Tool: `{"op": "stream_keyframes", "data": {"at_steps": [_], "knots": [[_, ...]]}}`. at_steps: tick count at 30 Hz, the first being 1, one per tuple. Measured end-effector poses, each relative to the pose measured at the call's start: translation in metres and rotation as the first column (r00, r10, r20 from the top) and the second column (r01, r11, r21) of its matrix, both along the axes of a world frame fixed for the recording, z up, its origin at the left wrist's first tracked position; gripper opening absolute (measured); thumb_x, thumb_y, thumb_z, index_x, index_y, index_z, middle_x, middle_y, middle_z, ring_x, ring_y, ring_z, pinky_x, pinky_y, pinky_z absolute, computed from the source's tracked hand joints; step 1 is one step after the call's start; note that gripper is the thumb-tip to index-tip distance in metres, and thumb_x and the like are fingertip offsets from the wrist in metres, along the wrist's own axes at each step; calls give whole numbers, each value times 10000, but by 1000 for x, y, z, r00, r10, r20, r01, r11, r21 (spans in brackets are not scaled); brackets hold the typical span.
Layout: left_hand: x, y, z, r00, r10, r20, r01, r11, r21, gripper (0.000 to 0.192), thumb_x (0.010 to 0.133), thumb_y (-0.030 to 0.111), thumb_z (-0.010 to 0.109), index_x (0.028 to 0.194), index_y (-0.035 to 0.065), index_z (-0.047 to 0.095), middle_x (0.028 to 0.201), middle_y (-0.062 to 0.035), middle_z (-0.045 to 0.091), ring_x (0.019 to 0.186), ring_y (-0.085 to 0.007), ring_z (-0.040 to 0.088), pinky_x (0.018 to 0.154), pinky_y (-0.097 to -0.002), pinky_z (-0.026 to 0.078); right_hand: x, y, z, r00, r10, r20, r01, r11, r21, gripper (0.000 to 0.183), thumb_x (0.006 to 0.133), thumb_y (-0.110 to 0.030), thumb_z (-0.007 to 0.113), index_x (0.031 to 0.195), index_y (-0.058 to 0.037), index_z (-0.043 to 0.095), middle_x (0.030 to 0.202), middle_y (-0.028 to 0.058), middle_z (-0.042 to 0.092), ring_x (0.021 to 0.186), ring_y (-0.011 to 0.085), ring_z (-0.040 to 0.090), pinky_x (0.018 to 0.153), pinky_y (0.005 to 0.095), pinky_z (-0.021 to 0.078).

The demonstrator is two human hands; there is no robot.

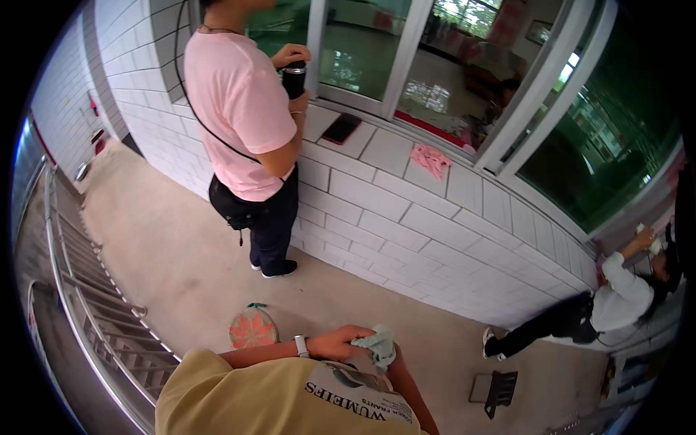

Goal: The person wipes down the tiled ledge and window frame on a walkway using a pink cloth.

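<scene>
A crumpled pale green cloth is bunched up in front of my chest. My left hand, below a wrist with a light-banded watch, grips its left side. On the other side my right hand is pressed against the cloth, which hides most of its fingers. Both hands are close together over my yellow printed T-shirt.
A tiled wall carries a sill with a phone and a pink cloth below sliding windows. A person in pink holds a black tumbler; another person stands right. A round stool, a small black chair and a metal railing surround me.
</scene>
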State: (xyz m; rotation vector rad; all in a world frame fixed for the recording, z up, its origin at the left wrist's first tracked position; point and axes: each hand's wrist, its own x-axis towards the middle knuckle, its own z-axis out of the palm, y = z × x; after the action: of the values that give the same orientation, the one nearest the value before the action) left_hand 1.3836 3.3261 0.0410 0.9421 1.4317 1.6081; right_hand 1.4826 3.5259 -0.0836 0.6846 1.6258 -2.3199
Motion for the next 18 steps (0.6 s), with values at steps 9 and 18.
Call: {"op": "stream_keyframes", "data": {"at_steps": [9, 18], "knots": [[-40, 27, -11, 966, 172, -191, -205, 964, -168, 251, 863, 120, 574, 1074, -15, 562, 927, -149, 624, 831, -207, 570, 779, -338, 454, -37, -3, 68, 977, -75, -200, 48, 989, -137, 331, 939, -212, 493, 1201, -15, 533, 1124, 103, 591, 1018, 196, 575, 842, 325, 472], [-95, 41, 8, 958, -14, -287, -77, 950, -304, 279, 865, 208, 622, 1045, -3, 584, 871, -130, 650, 761, -178, 610, 686, -306, 476, -60, 22, 96, 959, -260, -113, 231, 948, -220, 363, 828, -160, 478, 1130, 26, 555, 1072, 118, 592, 944, 230, 593, 815, 341, 481]]}}
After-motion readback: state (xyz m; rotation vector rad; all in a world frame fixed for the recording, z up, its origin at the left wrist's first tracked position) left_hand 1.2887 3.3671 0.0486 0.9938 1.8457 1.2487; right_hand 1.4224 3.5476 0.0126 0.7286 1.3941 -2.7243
